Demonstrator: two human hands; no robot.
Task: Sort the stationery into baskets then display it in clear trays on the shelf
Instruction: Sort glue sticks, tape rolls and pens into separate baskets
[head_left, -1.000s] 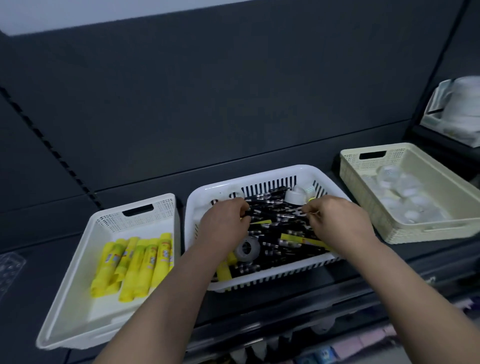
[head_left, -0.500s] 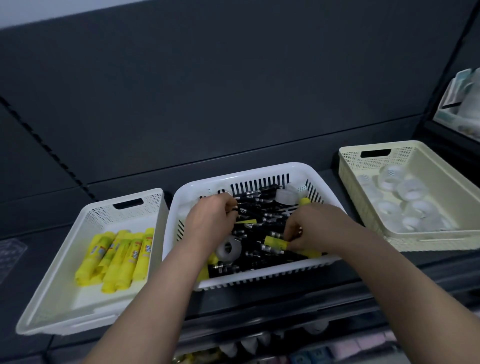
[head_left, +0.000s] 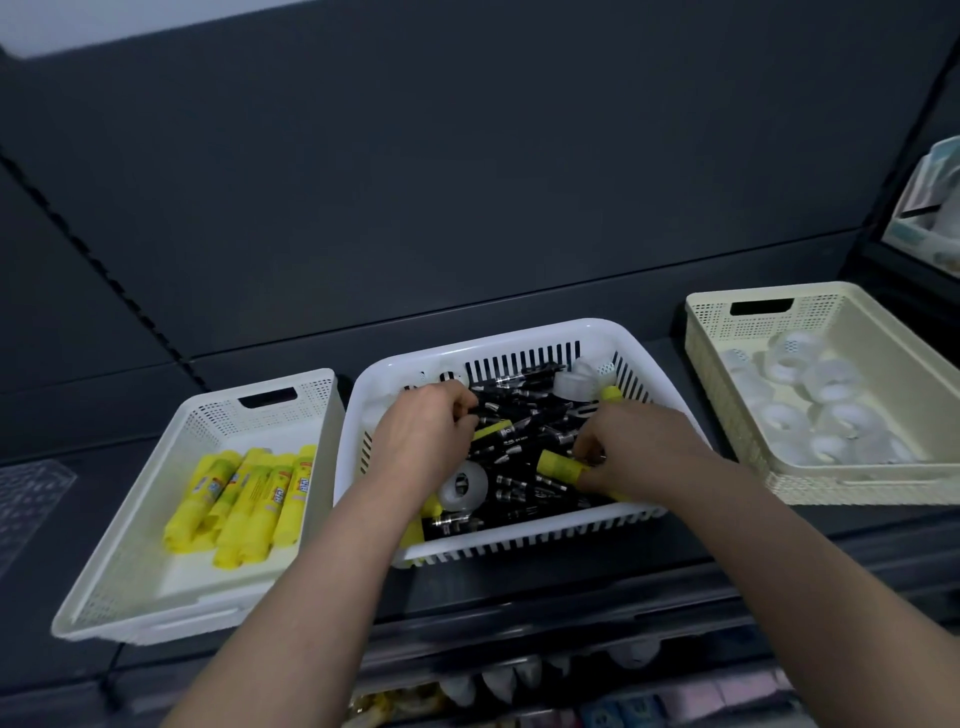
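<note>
Three baskets are recorded side by side on the dark shelf (head_left: 660, 353). The slotted white basket (head_left: 519, 335) stands in the middle, with the perforated white basket (head_left: 156, 618) just beside it at 9 o'clock and the cream basket (head_left: 883, 488) near it at 3 o'clock. In the perforated white basket a batch of yellow glue sticks (head_left: 244, 499) is laid roughly parallel, ends toward 12 and 6 o'clock. In the cream basket a group of clear tape rolls (head_left: 831, 410) is gathered. The slotted white basket is filled with a loose heap of black pens (head_left: 524, 441); a single tape roll (head_left: 464, 486) lies on the heap toward 7 o'clock, and two more pale rolls (head_left: 574, 384) are seen in the 1 o'clock corner. Both hands are lowered into this basket. The left hand (head_left: 421, 441) is placed at the 10 o'clock side with its fingers curled down among the pens; whether a pen is gripped cannot be told. The right hand (head_left: 644, 452) is placed at the 4 o'clock side, and one yellow glue stick (head_left: 558, 464) is pinched between its thumb and fingers, lying across the pens. Blurred goods are noted on a lower level at 6 o'clock.
</note>
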